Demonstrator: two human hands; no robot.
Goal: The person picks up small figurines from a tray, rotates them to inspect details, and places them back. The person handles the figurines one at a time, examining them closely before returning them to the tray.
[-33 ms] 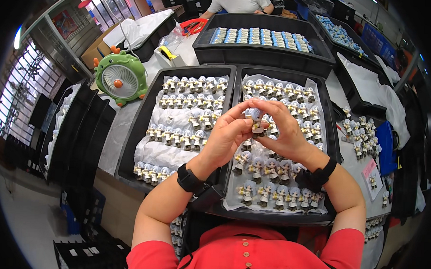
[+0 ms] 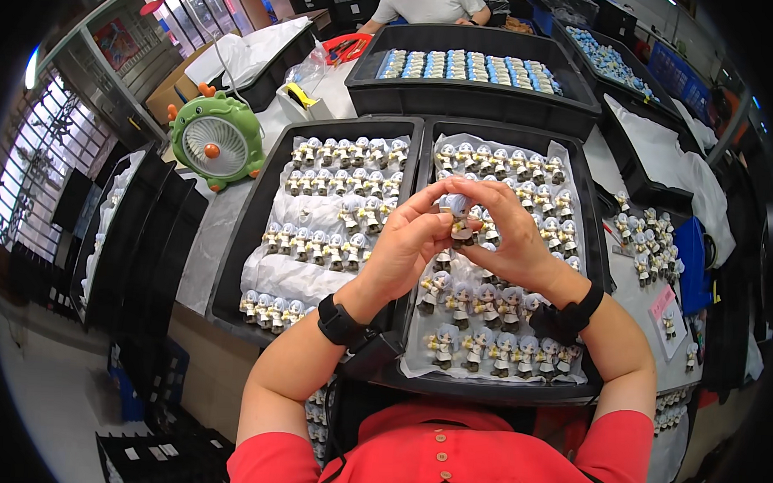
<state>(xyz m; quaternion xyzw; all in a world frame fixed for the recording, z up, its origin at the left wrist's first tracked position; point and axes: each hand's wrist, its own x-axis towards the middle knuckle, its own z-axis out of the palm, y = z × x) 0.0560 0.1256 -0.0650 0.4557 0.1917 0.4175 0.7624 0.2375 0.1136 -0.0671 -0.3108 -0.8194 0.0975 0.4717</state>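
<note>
Between both hands I hold one small figurine [image 2: 457, 208] with pale blue-grey hair and dark feet, upright above the right tray. My left hand [image 2: 416, 236] pinches it from the left, thumb against its front. Curved around the other side, my right hand [image 2: 516, 237] has its fingers at the figurine's head and its thumb near the feet. Beneath them, the right black tray [image 2: 597, 249] carries rows of matching figurines on white paper. The left black tray [image 2: 233, 245] has similar rows with gaps between them. My hands and forearms hide part of the rows.
A green fan [image 2: 216, 138] stands beyond the left tray. Behind the trays is a black bin [image 2: 468, 104] of blue-and-white pieces, with a person [image 2: 429, 6] past it. Loose figurines [image 2: 646, 238] crowd the table at right, near a blue bin [image 2: 694, 261].
</note>
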